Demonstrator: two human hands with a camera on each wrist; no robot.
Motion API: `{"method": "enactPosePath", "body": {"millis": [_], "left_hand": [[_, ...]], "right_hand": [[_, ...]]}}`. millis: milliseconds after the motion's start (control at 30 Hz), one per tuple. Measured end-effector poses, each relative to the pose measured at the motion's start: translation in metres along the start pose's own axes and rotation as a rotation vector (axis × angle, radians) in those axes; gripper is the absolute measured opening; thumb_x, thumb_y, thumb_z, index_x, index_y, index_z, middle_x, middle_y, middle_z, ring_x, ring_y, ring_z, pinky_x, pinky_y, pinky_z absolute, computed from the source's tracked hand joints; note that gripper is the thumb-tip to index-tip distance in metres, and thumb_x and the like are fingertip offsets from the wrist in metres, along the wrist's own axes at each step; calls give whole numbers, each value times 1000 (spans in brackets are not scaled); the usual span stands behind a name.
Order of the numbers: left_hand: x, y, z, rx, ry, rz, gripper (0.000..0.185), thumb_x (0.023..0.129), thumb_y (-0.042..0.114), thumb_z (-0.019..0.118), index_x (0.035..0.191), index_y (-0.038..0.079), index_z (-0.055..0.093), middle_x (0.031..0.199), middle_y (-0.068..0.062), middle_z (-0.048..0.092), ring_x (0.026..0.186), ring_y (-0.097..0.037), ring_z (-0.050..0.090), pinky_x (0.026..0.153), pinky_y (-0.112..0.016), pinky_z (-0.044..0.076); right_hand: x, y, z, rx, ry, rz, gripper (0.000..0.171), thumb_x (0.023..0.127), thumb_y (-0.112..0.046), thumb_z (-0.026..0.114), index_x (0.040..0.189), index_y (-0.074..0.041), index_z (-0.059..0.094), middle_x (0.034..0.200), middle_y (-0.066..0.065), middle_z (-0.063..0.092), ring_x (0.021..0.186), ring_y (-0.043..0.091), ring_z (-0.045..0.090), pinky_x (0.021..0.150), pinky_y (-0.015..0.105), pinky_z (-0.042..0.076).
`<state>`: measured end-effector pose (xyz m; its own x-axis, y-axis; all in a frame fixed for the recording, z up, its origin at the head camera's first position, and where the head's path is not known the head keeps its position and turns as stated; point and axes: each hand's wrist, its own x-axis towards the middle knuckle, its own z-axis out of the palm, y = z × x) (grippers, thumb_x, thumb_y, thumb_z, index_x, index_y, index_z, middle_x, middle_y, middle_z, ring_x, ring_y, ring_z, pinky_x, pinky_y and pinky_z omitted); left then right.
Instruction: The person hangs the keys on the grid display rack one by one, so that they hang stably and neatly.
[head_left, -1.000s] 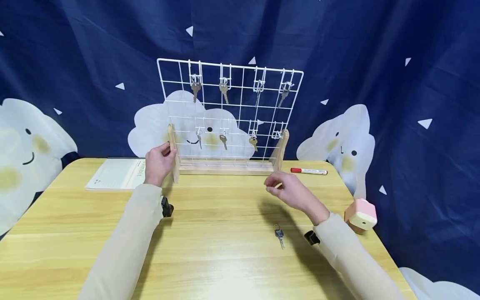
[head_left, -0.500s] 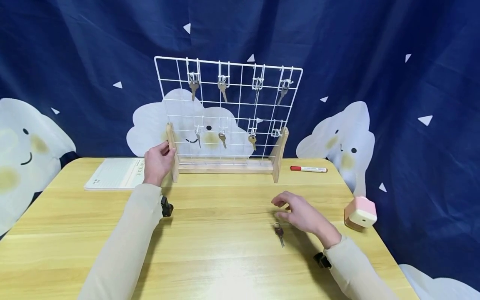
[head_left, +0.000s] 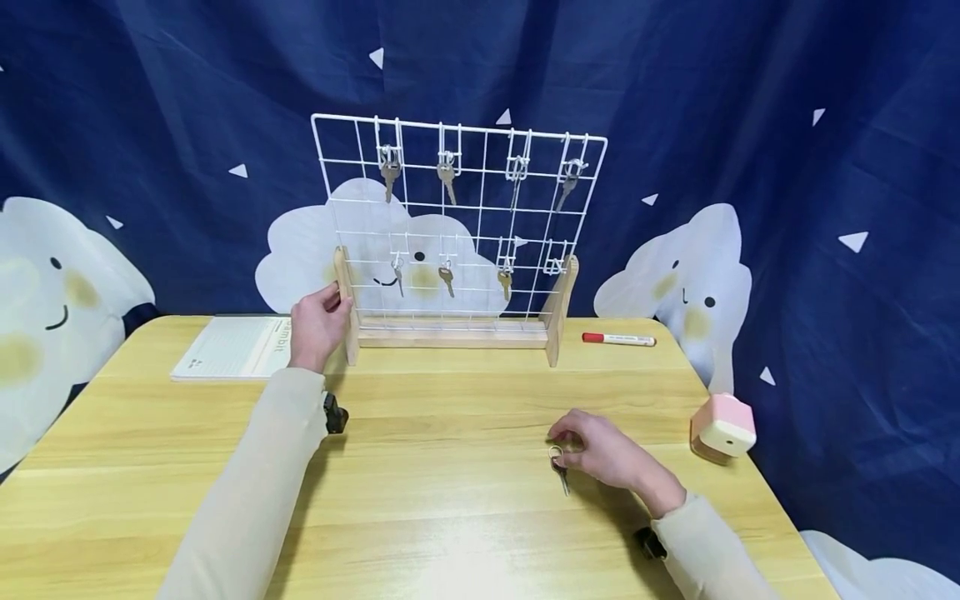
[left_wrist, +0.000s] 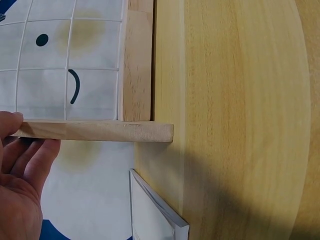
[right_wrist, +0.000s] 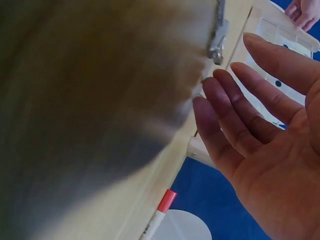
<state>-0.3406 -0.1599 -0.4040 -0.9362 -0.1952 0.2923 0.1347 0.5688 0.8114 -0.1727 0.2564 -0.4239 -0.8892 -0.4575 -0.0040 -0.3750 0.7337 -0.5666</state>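
Observation:
A white wire grid rack (head_left: 480,208) on a wooden stand stands at the back of the table, keys hanging from most of its hooks. The lower right hook (head_left: 555,265) bears no key. My left hand (head_left: 318,327) pinches the stand's left wooden side post (left_wrist: 100,131), thumb on one side and fingers on the other. A single key with a ring (head_left: 559,475) lies on the table. Right beside it is my right hand (head_left: 603,450), thumb and fingers parted. In the right wrist view the key (right_wrist: 218,37) shows just beyond the fingertips, apart from them.
A notepad (head_left: 232,348) lies left of the rack. To the rack's right is a red-capped marker (head_left: 618,339). A pink and cream block-shaped object (head_left: 722,427) stands by the table's right edge. A dark blue curtain (head_left: 675,100) hangs behind the table.
My right hand has come down from near the rack's right foot toward the front, to the loose key. The left hand has stayed on the side post.

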Motion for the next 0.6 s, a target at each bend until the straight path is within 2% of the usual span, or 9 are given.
{"method": "enactPosePath", "body": {"millis": [267, 467, 600], "left_hand": [[-1, 1, 0, -5, 1, 4, 43, 98, 14, 61, 139, 3, 53, 126, -21, 61, 118, -31, 59, 99, -38, 48], [0, 1, 0, -8, -5, 6, 43, 98, 14, 60, 139, 3, 52, 126, -21, 61, 118, -31, 59, 99, -38, 48], [-1, 1, 0, -5, -4, 11, 43, 98, 14, 60, 139, 3, 52, 126, -21, 61, 118, -31, 59, 99, -38, 48]], "right_hand": [[2, 0, 7, -64, -30, -17, 25, 83, -4, 77, 106, -4, 67, 91, -3, 55, 81, 14, 54, 70, 28, 51], [4, 0, 10, -73, -34, -19, 17, 84, -1, 75, 97, -7, 66, 88, -3, 53, 79, 12, 53, 68, 27, 50], [5, 1, 11, -68, -25, -31, 18, 84, 6, 72, 92, -9, 65, 86, -5, 57, 78, 10, 55, 69, 27, 52]]}}
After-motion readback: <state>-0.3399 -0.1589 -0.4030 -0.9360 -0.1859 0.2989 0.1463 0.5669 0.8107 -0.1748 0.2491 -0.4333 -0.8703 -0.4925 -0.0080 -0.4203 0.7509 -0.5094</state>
